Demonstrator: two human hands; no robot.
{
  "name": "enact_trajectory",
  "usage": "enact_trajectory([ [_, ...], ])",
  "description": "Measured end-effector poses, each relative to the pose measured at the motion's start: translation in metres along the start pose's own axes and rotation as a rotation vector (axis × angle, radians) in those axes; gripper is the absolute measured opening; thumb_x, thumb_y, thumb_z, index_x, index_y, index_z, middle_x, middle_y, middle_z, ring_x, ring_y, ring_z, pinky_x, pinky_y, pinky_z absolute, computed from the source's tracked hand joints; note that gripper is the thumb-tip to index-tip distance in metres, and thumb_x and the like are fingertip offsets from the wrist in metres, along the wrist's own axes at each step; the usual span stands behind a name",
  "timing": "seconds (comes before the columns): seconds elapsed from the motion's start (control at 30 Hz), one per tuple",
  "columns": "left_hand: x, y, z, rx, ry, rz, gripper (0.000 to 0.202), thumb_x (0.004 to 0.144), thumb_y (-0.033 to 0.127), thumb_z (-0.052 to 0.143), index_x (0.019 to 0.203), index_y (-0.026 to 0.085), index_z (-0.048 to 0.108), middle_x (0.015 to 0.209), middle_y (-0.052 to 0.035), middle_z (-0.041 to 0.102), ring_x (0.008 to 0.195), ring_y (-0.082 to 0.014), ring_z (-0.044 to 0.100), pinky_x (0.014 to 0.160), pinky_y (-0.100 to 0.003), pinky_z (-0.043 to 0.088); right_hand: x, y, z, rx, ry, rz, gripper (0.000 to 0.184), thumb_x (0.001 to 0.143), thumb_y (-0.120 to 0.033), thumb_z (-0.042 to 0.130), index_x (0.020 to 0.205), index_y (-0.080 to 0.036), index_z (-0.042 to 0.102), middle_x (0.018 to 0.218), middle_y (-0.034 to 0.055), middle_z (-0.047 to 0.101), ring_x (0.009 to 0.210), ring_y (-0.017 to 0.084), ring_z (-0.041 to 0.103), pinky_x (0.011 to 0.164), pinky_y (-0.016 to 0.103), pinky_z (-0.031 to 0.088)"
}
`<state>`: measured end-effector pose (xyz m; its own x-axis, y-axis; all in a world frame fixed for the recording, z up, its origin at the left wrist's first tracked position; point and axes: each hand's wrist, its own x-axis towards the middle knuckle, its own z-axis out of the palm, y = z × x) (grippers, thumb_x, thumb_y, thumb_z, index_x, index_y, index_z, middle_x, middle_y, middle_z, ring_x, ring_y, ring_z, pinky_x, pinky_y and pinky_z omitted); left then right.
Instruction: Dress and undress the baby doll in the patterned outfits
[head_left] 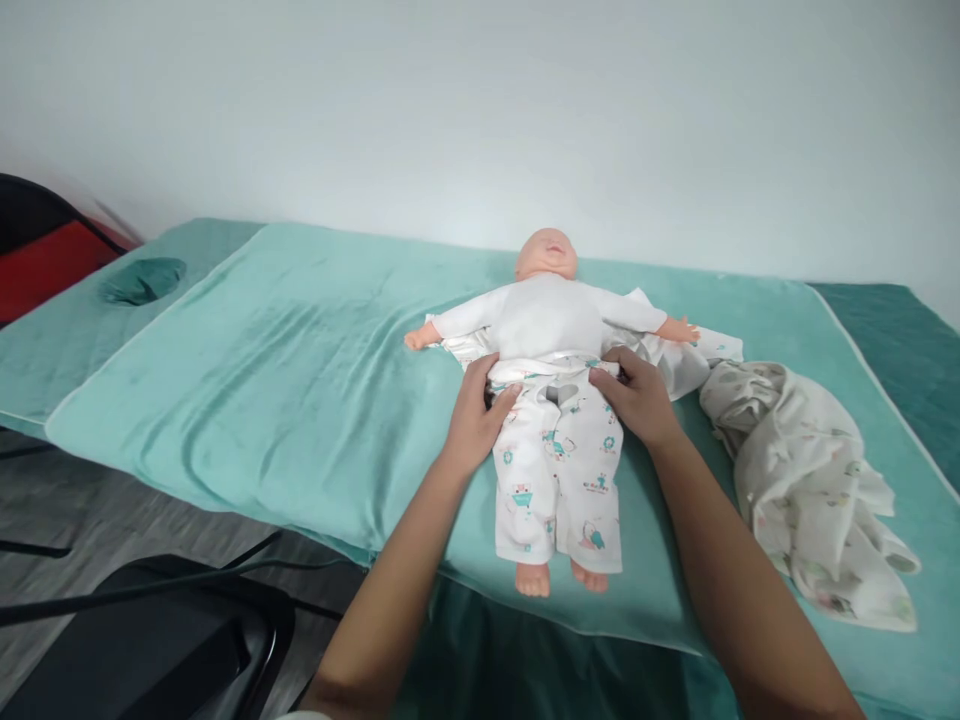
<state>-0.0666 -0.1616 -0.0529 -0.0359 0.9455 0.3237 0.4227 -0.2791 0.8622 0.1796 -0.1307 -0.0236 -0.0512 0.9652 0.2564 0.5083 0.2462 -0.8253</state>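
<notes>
A baby doll lies on its back with its arms spread. Its torso is white, and its feet show below a pair of printed white baby pants. At the waist on the left side, my left hand pinches the waistband, thumb on top. Across from it, my right hand grips the other side of the waistband in the same way. The fingers of both hands are partly hidden by cloth. A small gap shows at the crotch of the pants. Beneath the doll's arms lies a spread-out printed white garment.
A crumpled printed cloth lies to the right on the green-covered bed. The bed has a face hole at the left and a wall behind it. A black chair stands in front, and a red-and-black seat at far left.
</notes>
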Motion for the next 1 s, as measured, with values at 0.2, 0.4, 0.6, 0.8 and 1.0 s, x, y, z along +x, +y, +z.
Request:
enact_trajectory([
  [0.2,0.025,0.002,0.007,-0.007,-0.039,0.046,0.048,0.099,0.048,0.052,0.141,0.025,0.050,0.143,-0.0110,0.058,0.134,-0.0229,0.055,0.115,-0.040,0.044,0.004,0.008,0.002,0.110,-0.006,-0.006,0.034,0.085,-0.054,0.069,0.093,-0.023,0.058,0.075,-0.0037,0.047,0.070,0.015,0.042,0.063,0.027,0.037],
  [0.4,0.069,-0.013,0.018,0.087,-0.017,0.139,0.043,0.100,0.047,0.050,0.136,0.023,0.050,0.138,-0.0126,0.059,0.132,-0.0237,0.055,0.115,-0.042,0.042,0.021,0.019,0.006,0.238,-0.098,0.129,0.063,0.071,-0.055,0.083,0.115,-0.024,0.050,0.092,-0.0026,0.053,0.080,0.016,0.049,0.066,0.027,0.042],
  [0.6,0.078,-0.020,0.026,0.102,0.133,0.287,0.023,0.097,0.039,0.059,0.113,0.023,0.055,0.123,-0.0100,0.056,0.123,-0.0219,0.055,0.110,-0.040,0.045,0.030,0.021,0.009,0.136,-0.027,0.021,0.043,0.071,-0.051,0.081,0.092,-0.022,0.057,0.095,0.0008,0.053,0.087,0.018,0.050,0.073,0.031,0.043],
  [0.8,0.054,-0.011,0.020,0.117,0.144,0.297,0.023,0.092,0.039,0.067,0.085,0.020,0.056,0.113,-0.0076,0.054,0.111,-0.0209,0.055,0.098,-0.037,0.048,0.022,0.021,0.013,0.038,0.071,-0.132,0.023,0.075,-0.037,0.074,0.069,-0.021,0.058,0.099,0.0057,0.052,0.094,0.021,0.054,0.077,0.034,0.046],
  [1.0,0.012,0.001,0.007,0.142,0.040,0.395,0.034,0.093,0.048,0.064,0.078,0.021,0.051,0.092,-0.0032,0.059,0.090,-0.0181,0.053,0.085,-0.034,0.045,0.015,0.016,0.010,-0.078,0.127,-0.257,0.016,0.074,-0.028,0.065,0.067,-0.022,0.052,0.083,0.0038,0.056,0.085,0.021,0.055,0.075,0.035,0.044],
])
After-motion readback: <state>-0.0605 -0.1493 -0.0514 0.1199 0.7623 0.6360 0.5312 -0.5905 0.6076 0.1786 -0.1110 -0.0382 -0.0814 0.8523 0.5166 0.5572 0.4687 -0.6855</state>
